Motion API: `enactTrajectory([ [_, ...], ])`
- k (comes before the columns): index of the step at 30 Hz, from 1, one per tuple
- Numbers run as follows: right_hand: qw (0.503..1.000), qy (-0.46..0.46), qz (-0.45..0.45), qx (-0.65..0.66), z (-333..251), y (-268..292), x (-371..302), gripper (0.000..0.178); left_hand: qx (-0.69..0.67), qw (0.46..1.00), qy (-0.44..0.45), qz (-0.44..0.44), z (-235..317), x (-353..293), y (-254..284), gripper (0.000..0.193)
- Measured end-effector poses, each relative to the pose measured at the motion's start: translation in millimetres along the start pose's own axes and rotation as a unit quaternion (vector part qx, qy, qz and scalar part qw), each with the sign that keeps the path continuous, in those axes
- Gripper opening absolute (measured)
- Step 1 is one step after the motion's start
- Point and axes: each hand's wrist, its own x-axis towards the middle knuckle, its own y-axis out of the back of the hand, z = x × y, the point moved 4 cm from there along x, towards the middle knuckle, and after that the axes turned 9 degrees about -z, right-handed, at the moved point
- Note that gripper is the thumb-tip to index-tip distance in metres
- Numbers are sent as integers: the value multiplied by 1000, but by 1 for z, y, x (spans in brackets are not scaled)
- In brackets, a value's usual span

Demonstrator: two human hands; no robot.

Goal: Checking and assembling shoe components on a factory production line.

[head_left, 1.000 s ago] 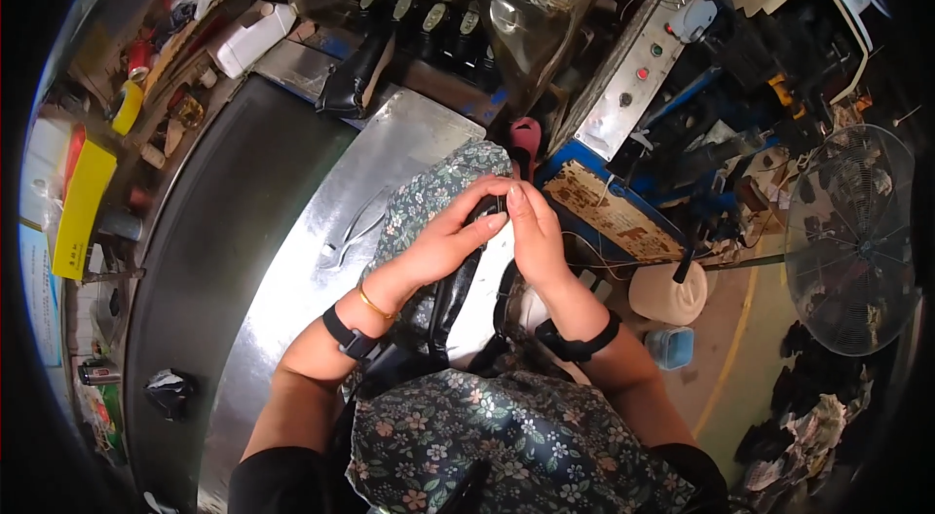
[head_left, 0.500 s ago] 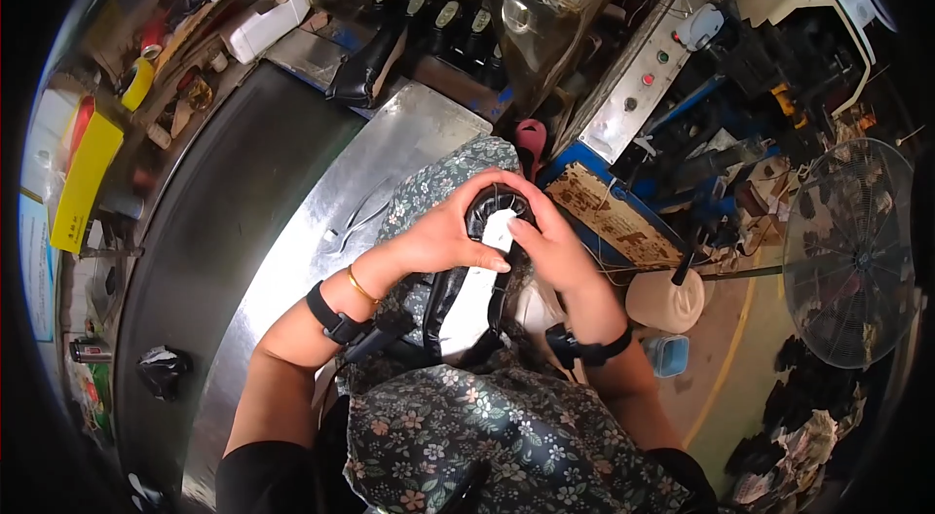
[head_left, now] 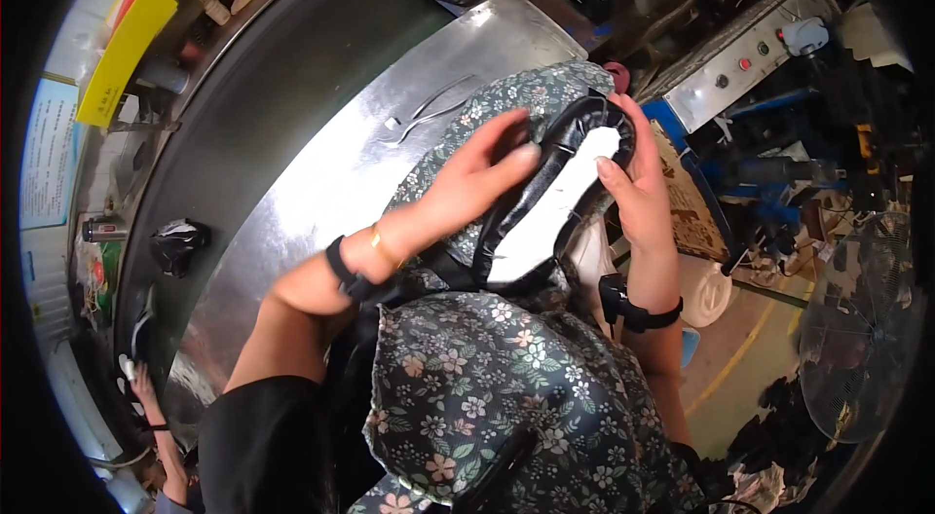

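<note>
A black shoe upper on a last (head_left: 557, 202) lies sole up over my apron-covered lap, its white insole board facing me and its black edge gathered in folds around the toe. My right hand (head_left: 643, 198) grips the toe end, fingers behind it and thumb on the white board. Beside the shoe's left edge, my left hand (head_left: 467, 181) is off it, thumb and fingers apart and slightly blurred. A flowered apron (head_left: 487, 387) covers my lap, and a matching cloth extends beyond the shoe.
Left of me runs a dark conveyor belt (head_left: 263, 95) with a black shoe piece (head_left: 179, 246) on it. Alongside is a metal tabletop (head_left: 321, 198) bearing a thin cord. A co-worker's hand (head_left: 144, 385) shows lower left. To the right are a control panel (head_left: 745, 61) and a fan (head_left: 862, 339).
My left hand has let go of the shoe's toe and drawn away to the left. The right hand still holds the shoe. The view has turned, and a co-worker's arm now shows.
</note>
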Motion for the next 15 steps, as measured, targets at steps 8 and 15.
enactTrajectory([
  [8, 990, 41, -16, 133, 17, 5, -3, 59, 212, 968, 98, -97, -39, -85, -5, 68],
  [15, 979, -125, 9, 162, 23, 80, -72, 60, 323, 864, -108, -371, 8, -71, -25, 47],
])
